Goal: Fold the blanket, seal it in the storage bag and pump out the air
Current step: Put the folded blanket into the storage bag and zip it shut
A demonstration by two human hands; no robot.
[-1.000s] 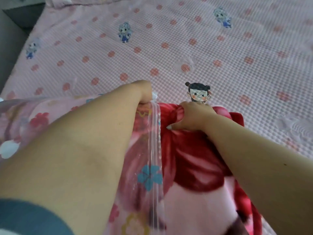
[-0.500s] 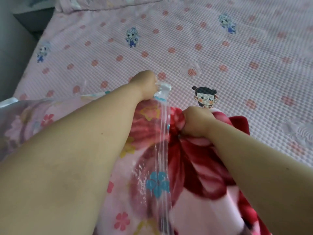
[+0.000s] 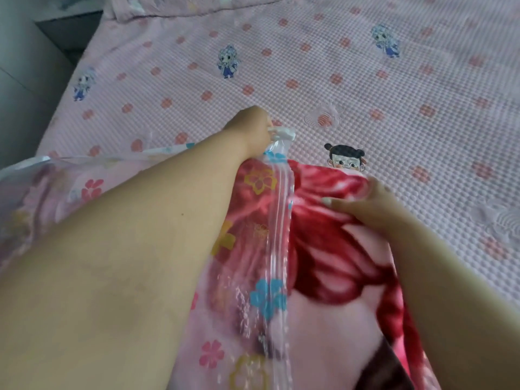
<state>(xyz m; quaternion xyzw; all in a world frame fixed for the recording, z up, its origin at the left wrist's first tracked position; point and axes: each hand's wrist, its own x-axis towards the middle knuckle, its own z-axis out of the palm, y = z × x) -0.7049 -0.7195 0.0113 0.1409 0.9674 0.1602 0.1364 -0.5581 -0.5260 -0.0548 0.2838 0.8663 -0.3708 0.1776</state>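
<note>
A red and pink flowered blanket (image 3: 332, 249) lies folded on the bed, partly inside a clear storage bag (image 3: 253, 249) printed with coloured flowers. The bag's mouth, a clear zip strip (image 3: 277, 237), runs from near me toward the far end. My left hand (image 3: 253, 130) grips the far corner of the bag's mouth, where a white slider clip (image 3: 282, 134) sits. My right hand (image 3: 368, 201) rests flat on the blanket's far end, fingers extended and pressing the fabric. The blanket part right of the strip is outside the bag.
The bed is covered by a pink waffle sheet (image 3: 365, 80) with red flowers and cartoon figures. A grey floor and dark furniture (image 3: 56, 32) lie past the bed's left edge. A pillow edge (image 3: 168, 4) shows at the top.
My left hand has pulled the bag's far corner farther away along the bed. My right hand has let go of its fistful of blanket and now lies flat on it.
</note>
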